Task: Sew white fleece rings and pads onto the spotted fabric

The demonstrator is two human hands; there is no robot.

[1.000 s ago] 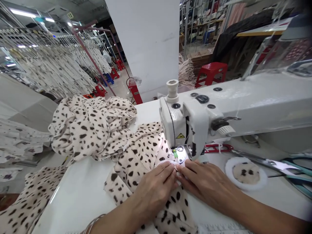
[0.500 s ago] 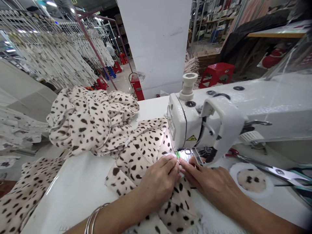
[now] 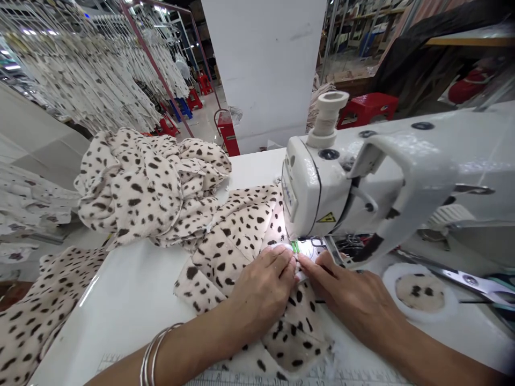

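Spotted cream plush fabric (image 3: 241,230) runs under the head of a white sewing machine (image 3: 309,187). My left hand (image 3: 265,281) presses its closed fingers on the fabric just left of the small green part (image 3: 295,246) at the needle. Beside it, my right hand (image 3: 350,292) has its index fingertip on a white fuzzy edge (image 3: 300,276) of the cloth, fingers bent and close together. Both hands' fingertips nearly meet in front of the needle area. The needle itself and the cloth beneath my fingers are hidden.
A heap of the same spotted fabric (image 3: 137,187) lies at the left of the white table (image 3: 120,300). To the right are a round white-rimmed spotted piece (image 3: 420,292) and scissors (image 3: 469,279). A ruler scale (image 3: 241,378) runs along the front. Garments (image 3: 80,80) hang behind.
The view has tilted down and shifted, so the machine appears larger and farther right. Both hands keep nearly the same place on the fabric by the needle.
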